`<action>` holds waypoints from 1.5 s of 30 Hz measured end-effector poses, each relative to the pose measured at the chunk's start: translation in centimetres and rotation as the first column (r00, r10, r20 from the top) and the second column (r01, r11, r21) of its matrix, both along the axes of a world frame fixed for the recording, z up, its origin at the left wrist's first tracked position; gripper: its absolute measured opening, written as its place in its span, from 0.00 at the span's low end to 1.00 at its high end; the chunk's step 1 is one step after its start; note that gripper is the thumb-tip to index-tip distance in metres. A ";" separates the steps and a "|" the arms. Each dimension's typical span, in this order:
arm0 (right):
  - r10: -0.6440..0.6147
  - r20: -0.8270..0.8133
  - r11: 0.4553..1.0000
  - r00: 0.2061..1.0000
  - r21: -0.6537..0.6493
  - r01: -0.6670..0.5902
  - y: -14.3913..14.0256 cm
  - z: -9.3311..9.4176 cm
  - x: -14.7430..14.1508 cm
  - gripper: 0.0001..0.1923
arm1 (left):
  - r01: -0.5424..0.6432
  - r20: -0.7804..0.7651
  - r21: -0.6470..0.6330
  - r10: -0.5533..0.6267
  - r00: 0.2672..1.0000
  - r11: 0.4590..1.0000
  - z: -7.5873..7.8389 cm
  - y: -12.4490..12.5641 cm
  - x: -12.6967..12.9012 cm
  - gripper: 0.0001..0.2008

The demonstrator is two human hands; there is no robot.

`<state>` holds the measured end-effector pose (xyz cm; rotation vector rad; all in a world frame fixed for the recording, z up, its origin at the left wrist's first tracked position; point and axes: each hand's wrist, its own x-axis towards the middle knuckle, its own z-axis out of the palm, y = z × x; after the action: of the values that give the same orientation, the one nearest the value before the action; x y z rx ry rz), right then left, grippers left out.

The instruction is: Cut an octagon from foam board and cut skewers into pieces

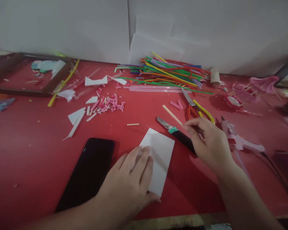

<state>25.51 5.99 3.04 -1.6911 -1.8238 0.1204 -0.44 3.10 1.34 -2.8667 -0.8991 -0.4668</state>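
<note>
Left hand (131,171) open, nearly flat on white card (162,150), perhaps foam board. Right hand (209,143) pinches wooden stick (172,114) near-end; sweeping low across utility knife (183,139) risks cuts.

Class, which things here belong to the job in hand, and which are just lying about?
In the job:
- stick, in the right hand
- white card, under the left hand
- perhaps the knife, close by

Lying about, it seems:
- phone
- pipe cleaners
- cardboard tube
- frame
</note>
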 end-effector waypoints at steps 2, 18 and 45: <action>0.136 0.006 0.989 0.991 -0.067 -0.135 -0.7 0.5 -0.9 0.07 | 0.026 0.051 0.043 -0.028 0.998 0.999 -0.1 -0.5 0.6 0.27; 0.458 0.098 0.885 0.884 -0.144 -0.442 -4.0 -2.4 -2.4 0.11 | 0.061 0.078 0.124 -0.071 0.994 0.990 -0.9 -1.7 0.6 0.20; 0.507 -0.045 0.857 0.861 -0.082 -0.509 -3.7 -2.4 -2.6 0.08 | -0.021 0.098 0.132 0.008 0.995 0.991 -1.1 -1.9 0.6 0.16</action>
<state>22.94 2.32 0.67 -1.2128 -2.2385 0.4498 0.12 1.24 0.24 -2.7363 -0.8677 -0.6439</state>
